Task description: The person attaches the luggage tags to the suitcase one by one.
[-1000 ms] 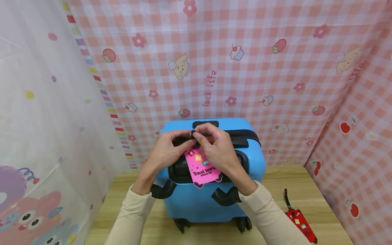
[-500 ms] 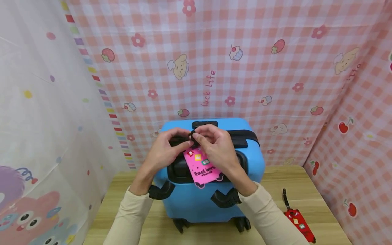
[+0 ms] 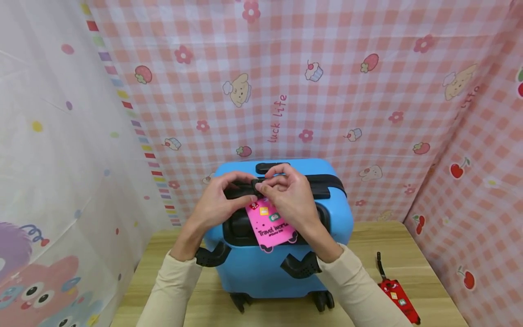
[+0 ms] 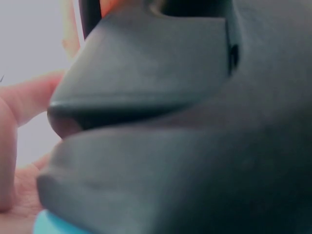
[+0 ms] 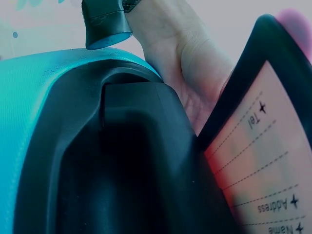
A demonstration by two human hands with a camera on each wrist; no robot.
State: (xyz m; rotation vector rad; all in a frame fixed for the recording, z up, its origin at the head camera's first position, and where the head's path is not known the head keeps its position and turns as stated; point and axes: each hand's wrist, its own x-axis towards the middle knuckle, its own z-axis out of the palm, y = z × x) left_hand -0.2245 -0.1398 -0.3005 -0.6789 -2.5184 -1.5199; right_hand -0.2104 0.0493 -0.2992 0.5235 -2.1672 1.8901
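Grip narrow, a person's right hand [image 3: 292, 195] pinches a black strap [image 3: 256, 186] between thumb and fingers above the top of a blue suitcase [image 3: 282, 274]. The left hand [image 3: 216, 200] holds the same strap from the left, its fingers on the far side and its thumb at the near end. The fingers hide how the strap lies against the black handle [image 3: 320, 191] just behind it. From the strap hangs a pink luggage tag [image 3: 273, 229], resting against the suitcase's near side, its front dotted with small coloured patches and lettered "Travel"; the right hand covers part of its right edge. In the right wrist view, its back shows a printed card [image 5: 263, 161] with lines for "Name", "Address" and "Tel", upside down. The left wrist view is filled mostly by blurred dark plastic. Dark wheels [image 3: 323, 299] show at the suitcase's near bottom edge, on a wooden bench [image 3: 163, 281]. At near right, well apart from the suitcase, a red luggage tag [image 3: 399, 299] lies with its strap pointing to the far side. Pink checked cloth [image 3: 347, 104] hangs behind.
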